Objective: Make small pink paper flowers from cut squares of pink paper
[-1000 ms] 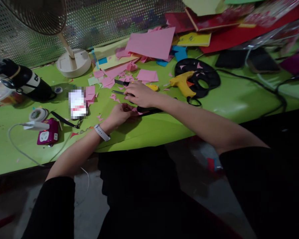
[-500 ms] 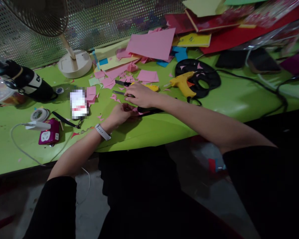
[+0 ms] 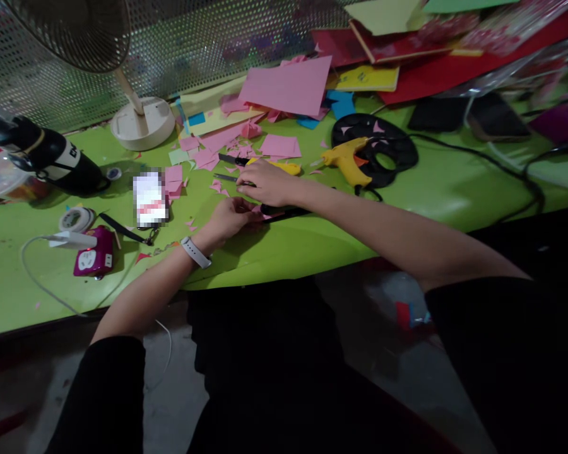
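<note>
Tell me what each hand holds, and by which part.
Left hand pinches a pink paper scrap by its edge. Right hand covers the yellow-handled scissors near the pivot; its grip cannot be told.

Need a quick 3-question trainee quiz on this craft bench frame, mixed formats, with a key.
1. True or false: the yellow glue gun lies to the left of the right hand.
2. The white watch is worn on: A) the left wrist, B) the right wrist, C) neither wrist.
3. Fill in: the right hand rests on a pair of yellow-handled ____ with the blades spread apart.

Key
1. False: the glue gun lies to its right.
2. A
3. scissors
</note>
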Available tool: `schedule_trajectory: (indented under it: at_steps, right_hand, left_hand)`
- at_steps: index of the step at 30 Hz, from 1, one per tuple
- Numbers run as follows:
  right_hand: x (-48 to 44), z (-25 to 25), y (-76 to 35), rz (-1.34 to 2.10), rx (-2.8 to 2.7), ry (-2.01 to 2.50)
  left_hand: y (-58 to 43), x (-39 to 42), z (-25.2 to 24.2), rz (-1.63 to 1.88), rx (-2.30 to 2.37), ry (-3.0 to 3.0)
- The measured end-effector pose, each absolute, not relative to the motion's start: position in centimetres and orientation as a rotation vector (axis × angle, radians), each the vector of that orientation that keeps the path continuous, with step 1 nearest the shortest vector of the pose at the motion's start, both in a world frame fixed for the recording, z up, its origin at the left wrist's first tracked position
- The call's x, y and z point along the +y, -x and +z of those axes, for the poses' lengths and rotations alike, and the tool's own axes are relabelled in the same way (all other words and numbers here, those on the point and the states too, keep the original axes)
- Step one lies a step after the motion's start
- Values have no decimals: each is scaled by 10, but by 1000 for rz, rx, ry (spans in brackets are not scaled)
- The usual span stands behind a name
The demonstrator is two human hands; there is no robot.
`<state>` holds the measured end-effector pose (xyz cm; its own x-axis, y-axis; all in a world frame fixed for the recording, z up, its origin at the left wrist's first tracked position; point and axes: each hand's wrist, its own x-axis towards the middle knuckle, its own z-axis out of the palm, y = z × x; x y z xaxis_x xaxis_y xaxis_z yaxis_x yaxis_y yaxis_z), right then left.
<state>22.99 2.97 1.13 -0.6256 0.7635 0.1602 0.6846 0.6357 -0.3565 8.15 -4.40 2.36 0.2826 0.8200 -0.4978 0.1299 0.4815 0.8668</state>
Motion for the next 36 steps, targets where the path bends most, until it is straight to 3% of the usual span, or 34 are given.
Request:
schedule_trajectory:
  at_steps: [36]
  right_hand:
    - [28, 14, -227, 348, -2609, 1206]
  left_hand:
    - [-77, -41, 17, 584, 1182, -1032]
